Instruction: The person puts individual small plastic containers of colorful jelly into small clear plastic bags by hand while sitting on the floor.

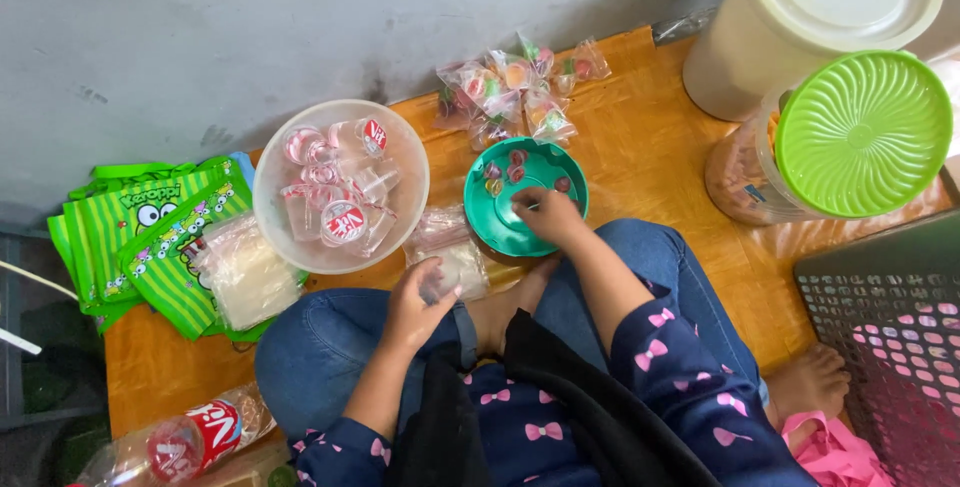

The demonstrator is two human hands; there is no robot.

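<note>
Clear bowl [300,247] (cups inside) crowds green lid [500,227] under right hand [548,215].

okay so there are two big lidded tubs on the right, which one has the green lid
The jar nearer the person, a clear one with orange contents, has the ribbed bright green lid. The cream bucket behind it by the wall has a plain cream lid.

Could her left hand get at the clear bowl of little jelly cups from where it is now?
Probably yes. The left hand holds a small clear bag just below the clear bowl, which sits open-topped beside it. Nothing stands between them, though the hand is occupied with the bag.
</note>
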